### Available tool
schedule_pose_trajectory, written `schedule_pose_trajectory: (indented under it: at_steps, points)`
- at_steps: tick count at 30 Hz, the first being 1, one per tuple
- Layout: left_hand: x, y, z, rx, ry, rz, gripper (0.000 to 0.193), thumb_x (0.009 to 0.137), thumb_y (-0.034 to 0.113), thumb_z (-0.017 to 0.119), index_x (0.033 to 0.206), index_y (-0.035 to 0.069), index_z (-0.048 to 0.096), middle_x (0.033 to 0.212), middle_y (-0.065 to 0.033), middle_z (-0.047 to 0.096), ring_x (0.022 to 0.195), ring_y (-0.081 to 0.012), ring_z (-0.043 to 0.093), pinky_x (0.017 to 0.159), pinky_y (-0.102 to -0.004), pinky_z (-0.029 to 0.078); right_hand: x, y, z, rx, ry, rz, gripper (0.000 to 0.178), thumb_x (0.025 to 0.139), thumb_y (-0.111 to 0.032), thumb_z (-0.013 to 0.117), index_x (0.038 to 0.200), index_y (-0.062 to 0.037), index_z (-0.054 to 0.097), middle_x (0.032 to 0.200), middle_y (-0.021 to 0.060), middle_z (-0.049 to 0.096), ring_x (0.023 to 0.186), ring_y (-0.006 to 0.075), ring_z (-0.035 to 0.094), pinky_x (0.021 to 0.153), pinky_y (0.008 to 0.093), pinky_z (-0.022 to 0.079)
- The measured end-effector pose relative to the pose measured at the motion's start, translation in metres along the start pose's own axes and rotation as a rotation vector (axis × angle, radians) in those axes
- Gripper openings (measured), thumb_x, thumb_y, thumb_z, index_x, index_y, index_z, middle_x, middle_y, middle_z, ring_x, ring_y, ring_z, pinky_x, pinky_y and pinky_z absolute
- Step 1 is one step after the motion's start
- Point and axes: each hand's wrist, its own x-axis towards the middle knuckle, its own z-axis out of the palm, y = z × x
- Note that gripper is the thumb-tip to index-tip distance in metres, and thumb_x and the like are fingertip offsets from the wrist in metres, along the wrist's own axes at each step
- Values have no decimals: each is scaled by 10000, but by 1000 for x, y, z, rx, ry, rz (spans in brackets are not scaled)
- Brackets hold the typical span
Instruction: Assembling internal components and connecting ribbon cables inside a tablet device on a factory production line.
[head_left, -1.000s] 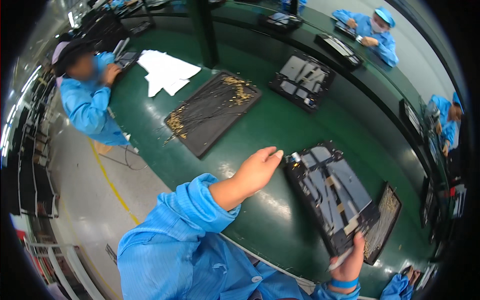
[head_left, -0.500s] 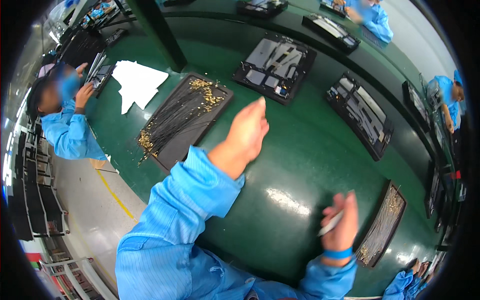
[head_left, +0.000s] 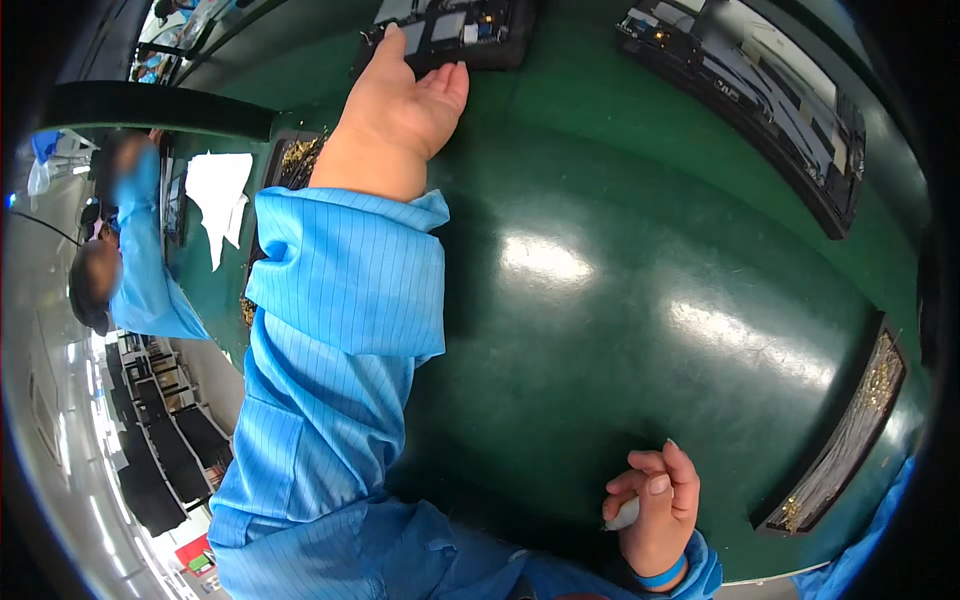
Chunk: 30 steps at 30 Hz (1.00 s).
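Stretched far forward, my left hand (head_left: 405,112) has its palm turned up and its thumb apart from the fingers. It is open at the near edge of a black tray (head_left: 512,48) with flat electronic parts, partly cut off by the top of the view. Whether the thumb touches the tray, I cannot tell. My right hand (head_left: 655,515) is low over the green table (head_left: 560,400), fingers curled round a small white object (head_left: 625,514). Most of that object is hidden. A blue band (head_left: 665,575) circles my right wrist.
At the upper right lies another black tray (head_left: 700,92) of parts. A narrow dark tray (head_left: 820,425) on the right holds thin grey cables with gold ends. Beyond my left sleeve are gold-tipped cables (head_left: 300,155), white sheets (head_left: 217,190) and a co-worker's blue sleeve (head_left: 150,270).
My left hand has reached further forward to the black tray. My right hand has moved down a little in the view, still around the white object. The view has shifted and turned.
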Motion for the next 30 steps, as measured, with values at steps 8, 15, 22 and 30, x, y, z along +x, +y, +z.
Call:
schedule_pose_trajectory:
  at_steps: [8, 15, 22, 30]
  points:
    - [-7, 5, -1, 169, -72, 97, 219, 769, 215, 483, 895, 38, 458, 738, -56, 463, 651, -167, 460, 599, -290, 427, 1, 9, 12, -67, 35, -50, 305, 843, -195, 408, 1116, -63, 374, 924, 110, 504, 600, 145, 507, 406, 235, 419]
    - [-117, 53, -45, 373, -549, 557, 291, 793, 118, 438, 1044, -25, 408, 979, -121, 517, 869, -211, 527, 738, -334, 438, -6, 21, 16, -289, 2, -142, 313, 841, -204, 410, 1106, -42, 371, 911, 107, 507, 591, 132, 494, 437, 218, 419]
    - [-182, 50, -136, 903, -582, -7, 303, 797, 195, 497, 999, -31, 494, 937, -79, 550, 814, -105, 506, 713, -246, 412, -37, 18, 40, -726, -831, -4, 301, 793, -232, 508, 1011, -25, 510, 888, 111, 575, 745, 234, 556, 693, 283, 433]
    - [-164, -7, -145, 1064, -711, -36, 357, 812, 259, 473, 985, -52, 498, 879, -92, 566, 800, -130, 513, 705, -251, 412, -50, 34, 47, -898, -992, -158, 306, 775, -189, 531, 1008, 5, 491, 910, 125, 564, 773, 186, 554, 664, 261, 448]
